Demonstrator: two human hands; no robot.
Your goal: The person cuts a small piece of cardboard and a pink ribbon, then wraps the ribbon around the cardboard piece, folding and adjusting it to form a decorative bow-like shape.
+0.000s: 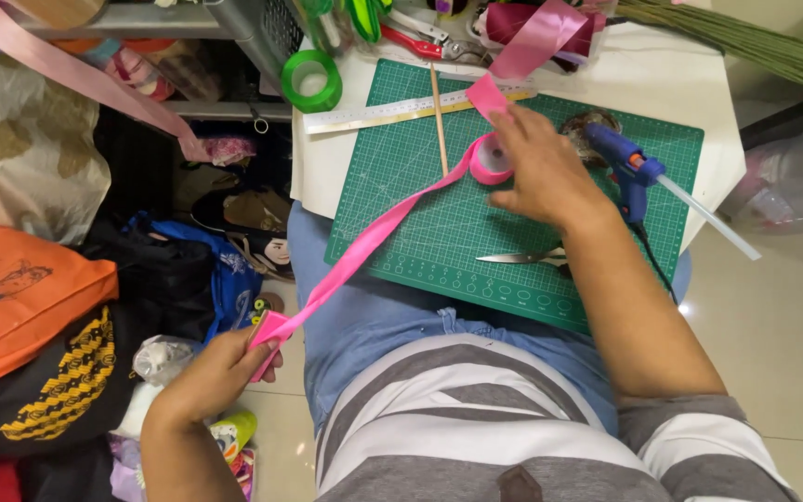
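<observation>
1. the left hand (220, 367) is reaching down beside the person's left knee, its fingers closing tight on the free end of a pink ribbon (364, 244).
2. the ribbon is running taut from that pinch, up across the lap in blue jeans, and over the near edge of a green cutting mat (420, 251) to its roll.
3. a pair of scissors (522, 257) is lying flat on the mat near its front edge, just under the right forearm.
4. the right hand (536, 167) is resting palm down on the mat, fingers spread and curling over the pink ribbon roll (490, 160), pressing on it rather than gripping all the way round.
5. a blue glue gun (626, 165) is sitting just beside the right hand, its clear glue stick poking out toward the table edge.
6. a thin wooden stick (439, 121) is lying across the mat and over a metal ruler (392, 112) along the far edge.
7. farther back, a roll of green tape (312, 81) is sitting on the white table (708, 88) near its left corner.
</observation>
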